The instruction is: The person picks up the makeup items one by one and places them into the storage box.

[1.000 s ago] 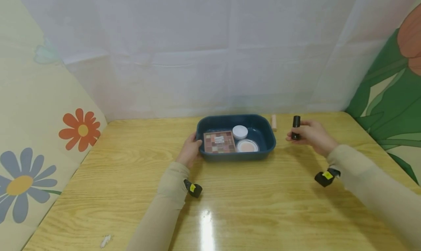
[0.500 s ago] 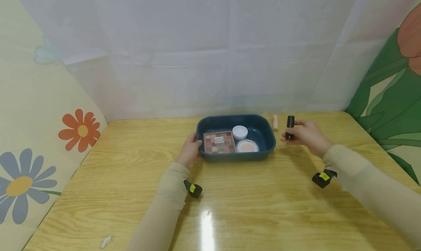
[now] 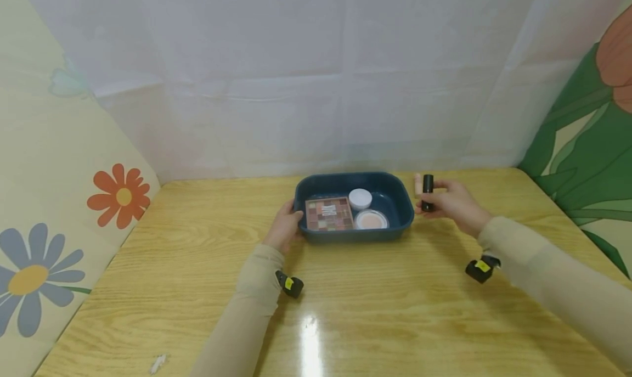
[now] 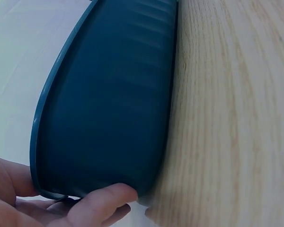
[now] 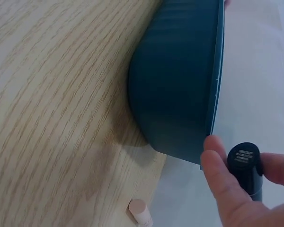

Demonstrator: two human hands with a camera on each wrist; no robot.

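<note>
A dark blue rectangular tray (image 3: 355, 236) sits toward the back of the table. My left hand (image 3: 283, 226) grips its left end, thumb over the rim and fingers against the outer wall in the left wrist view. Beyond the tray's right end, my right hand (image 3: 456, 206) pinches an upright black lipstick tube (image 3: 428, 185) between thumb and fingers. Printed text shows on the end of the tube (image 5: 244, 156) in the right wrist view. Inside the tray lie an eyeshadow palette (image 3: 328, 213), a white round jar (image 3: 360, 197) and a clear-rimmed round compact (image 3: 371, 220).
A small pale pink tube (image 3: 418, 183) stands on the table (image 3: 385, 289) just behind the black one. White cloth (image 3: 247, 80) hangs along the back edge. Flower-patterned panels (image 3: 123, 196) flank both sides. A white scrap (image 3: 158, 363) lies near the front left.
My right hand has moved left with the black lipstick tube, toward the tray's right end. The pale pink tube has shifted slightly right. My left hand and the tray have stayed still.
</note>
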